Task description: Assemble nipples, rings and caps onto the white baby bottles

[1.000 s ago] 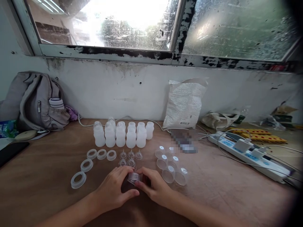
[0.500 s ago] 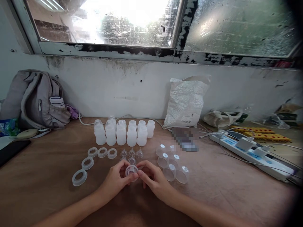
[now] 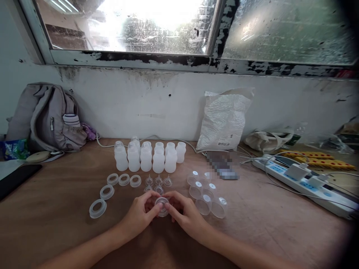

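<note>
Between my left hand (image 3: 141, 212) and my right hand (image 3: 183, 212) is a translucent bottle collar ring (image 3: 162, 211), apparently with a clear nipple inside it. Fingers of both hands wrap its sides, and both thumbs press on its near face. Just beyond my fingertips stand several clear bottle nipples (image 3: 158, 181), partly hidden by the hands. Loose collar rings (image 3: 98, 208) lie in a curve to the left. On the right are several clear dome caps (image 3: 203, 204) lying on their sides. White baby bottles (image 3: 146, 160) stand in rows behind, some with clear caps on.
A power strip (image 3: 305, 186) with plugs and cables lies on the right of the table (image 3: 70, 239). A white padded mailer bag (image 3: 223, 119) leans on the wall. At the left are a grey backpack (image 3: 46, 116) and a black phone-like slab (image 3: 19, 181).
Both thumbs have moved onto the near face of the ring, which is tilted differently now. The whole view has shifted slightly, so things on the table appear a little further right.
</note>
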